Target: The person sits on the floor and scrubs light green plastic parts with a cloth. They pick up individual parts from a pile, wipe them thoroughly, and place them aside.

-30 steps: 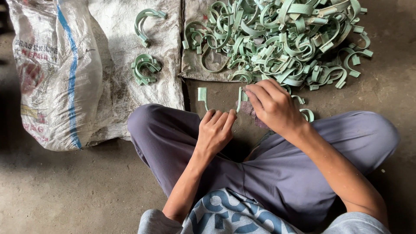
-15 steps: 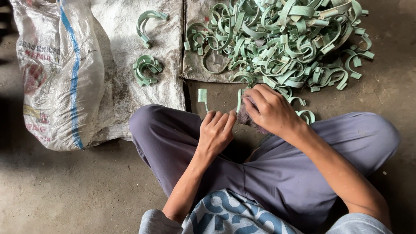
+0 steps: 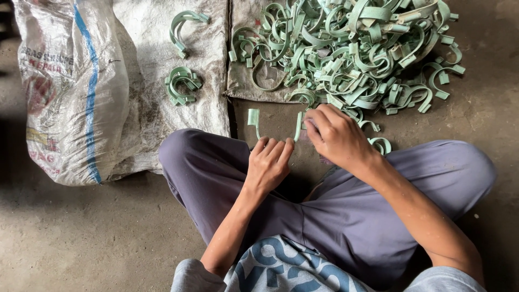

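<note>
two hands work low in the frame, above crossed legs in grey-purple trousers (image 3: 346, 216). person sits on a bare concrete floor (image 3: 81, 243); head and torso are out of view, only a patterned shirt hem (image 3: 281, 270) shows at 6 o'clock.

left hand (image 3: 268, 162): back of hand to camera, fingers curled together and pointing toward 12 o'clock, tips closed on the bottom of a pale green u-shaped clip (image 3: 254, 120). the grip itself is hidden under the fingers, and the clip's lower bend is covered; only its two upright ends show, one at 11 o'clock of the hand, one at 1 o'clock.

right hand (image 3: 338, 135): knuckles up, fingers bunched and pressed against the clip's right-hand end. cannot tell whether it pinches the strip or only pushes on it; fingertips are folded out of sight.

pile of green clips (image 3: 346, 51) lies at 12 to 1 o'clock of the hands, tangled, single pieces hard to separate; top of the pile is cut off by the frame edge. part of it rests on a dirty woven mat (image 3: 246, 86), part on the floor. one loose clip (image 3: 381, 144) pokes out just beside the right wrist, half hidden.

at 10 o'clock, a small stack of nested clips (image 3: 183, 85) and a single clip (image 3: 184, 30) sit on a second grey mat (image 3: 157, 130). white woven sack (image 3: 70, 92) with a blue stripe at 9 o'clock, contents not visible.
</note>
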